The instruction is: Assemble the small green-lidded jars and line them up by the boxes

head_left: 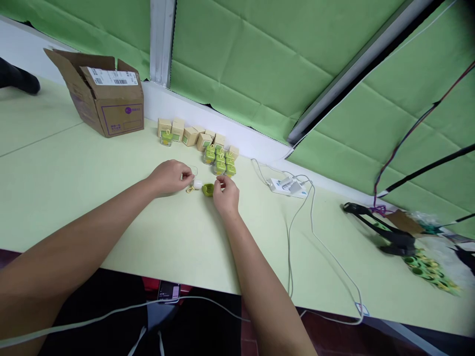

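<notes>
My left hand (173, 178) has its fingertips pinched together above the table. A thin, clear curved piece (195, 170) shows beside those fingertips; whether they grip it I cannot make out. Just right of the hand are a small white rounded piece (198, 185) and a yellow cord loop (190, 189). My right hand (226, 195) is closed too, its thumb and fingers together. Against its left side appears a green hollow shell (208, 190), but what the fingers hold is hidden. Several small green-topped clear containers with yellow loops (219, 167) stand just beyond.
Several small brown boxes (191, 136) line the back, and a large open carton (118, 109) stands at left. A power strip (287, 188) with white cables lies to the right. Farther right are a black clamp-like tool (393, 237) and green parts (432, 272).
</notes>
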Tool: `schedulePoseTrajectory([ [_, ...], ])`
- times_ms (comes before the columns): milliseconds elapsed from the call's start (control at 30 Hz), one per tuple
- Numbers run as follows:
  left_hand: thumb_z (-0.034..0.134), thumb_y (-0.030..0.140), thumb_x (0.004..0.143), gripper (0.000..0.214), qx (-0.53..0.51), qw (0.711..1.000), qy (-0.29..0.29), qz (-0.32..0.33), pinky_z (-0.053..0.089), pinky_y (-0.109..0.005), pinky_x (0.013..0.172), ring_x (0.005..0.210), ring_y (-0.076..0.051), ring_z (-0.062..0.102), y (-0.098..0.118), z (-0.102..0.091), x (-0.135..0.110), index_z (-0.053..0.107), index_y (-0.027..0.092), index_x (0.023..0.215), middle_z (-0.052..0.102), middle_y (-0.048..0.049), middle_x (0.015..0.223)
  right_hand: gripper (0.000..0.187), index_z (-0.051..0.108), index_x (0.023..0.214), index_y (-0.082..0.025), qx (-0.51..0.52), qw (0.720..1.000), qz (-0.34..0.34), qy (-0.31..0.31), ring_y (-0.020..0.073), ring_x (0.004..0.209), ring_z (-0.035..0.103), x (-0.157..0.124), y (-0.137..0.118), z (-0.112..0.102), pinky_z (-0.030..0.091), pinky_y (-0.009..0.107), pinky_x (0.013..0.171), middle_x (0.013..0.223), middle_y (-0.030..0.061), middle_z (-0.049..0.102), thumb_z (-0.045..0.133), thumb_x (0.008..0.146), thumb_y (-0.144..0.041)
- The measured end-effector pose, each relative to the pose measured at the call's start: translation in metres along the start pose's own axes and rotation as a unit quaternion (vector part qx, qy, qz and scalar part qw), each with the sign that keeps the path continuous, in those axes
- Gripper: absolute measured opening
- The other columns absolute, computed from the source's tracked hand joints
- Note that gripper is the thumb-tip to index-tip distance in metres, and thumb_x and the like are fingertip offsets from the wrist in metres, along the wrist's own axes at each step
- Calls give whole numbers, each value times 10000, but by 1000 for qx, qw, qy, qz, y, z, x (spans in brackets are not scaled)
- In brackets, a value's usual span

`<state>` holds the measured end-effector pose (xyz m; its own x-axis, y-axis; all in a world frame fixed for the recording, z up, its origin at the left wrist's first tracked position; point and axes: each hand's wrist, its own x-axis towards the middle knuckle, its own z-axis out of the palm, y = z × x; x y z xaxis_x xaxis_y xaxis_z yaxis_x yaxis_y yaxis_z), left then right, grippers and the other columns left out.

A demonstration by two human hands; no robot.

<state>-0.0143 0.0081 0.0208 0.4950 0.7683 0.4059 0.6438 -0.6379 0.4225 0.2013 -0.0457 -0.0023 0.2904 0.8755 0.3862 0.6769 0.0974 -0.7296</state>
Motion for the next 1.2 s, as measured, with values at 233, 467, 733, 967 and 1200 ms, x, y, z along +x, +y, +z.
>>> schedulePoseTrajectory([
  [233, 570, 368, 837, 253, 10, 997, -82, 6, 308, -315, 571, 593, -170, 545, 5, -3, -1, 696, 227, 669, 673, -18, 636, 246, 696, 1045, -192, -2, 1000, -9, -5, 220, 940, 667, -1, 3, 2, 527, 360, 896, 1031, 86, 750, 511, 912, -286],
  [467, 590, 388, 818, 219, 9, 994, -112, 4, 309, -316, 577, 627, -178, 574, 3, -3, -1, 689, 236, 696, 702, -15, 694, 255, 696, 1049, -193, -4, 1000, -11, -10, 218, 913, 662, -1, 3, 2, 527, 364, 880, 1041, 89, 749, 505, 917, -297],
  [733, 586, 394, 836, 235, 18, 992, -121, 6, 298, -320, 574, 625, -186, 576, 2, -2, -1, 649, 233, 677, 689, -23, 678, 255, 704, 1045, -194, -6, 1000, -27, -9, 227, 963, 661, -1, 4, 3, 522, 375, 918, 1030, 92, 748, 505, 916, -287],
  [967, 581, 384, 846, 269, 18, 991, -131, 8, 281, -324, 568, 582, -184, 526, 5, -1, -1, 574, 228, 627, 635, -24, 624, 274, 739, 1067, -188, -24, 998, -63, -12, 266, 1082, 640, -2, 1, 3, 481, 427, 1022, 1110, 103, 763, 526, 928, -288],
  [1200, 572, 378, 866, 306, 11, 991, -131, 15, 266, -325, 568, 567, -184, 493, 2, 1, -1, 524, 228, 603, 592, -24, 591, 289, 769, 1119, -228, -53, 984, -154, -71, 266, 1172, 620, -4, -1, 5, 432, 434, 1094, 1184, 71, 775, 539, 946, -255],
])
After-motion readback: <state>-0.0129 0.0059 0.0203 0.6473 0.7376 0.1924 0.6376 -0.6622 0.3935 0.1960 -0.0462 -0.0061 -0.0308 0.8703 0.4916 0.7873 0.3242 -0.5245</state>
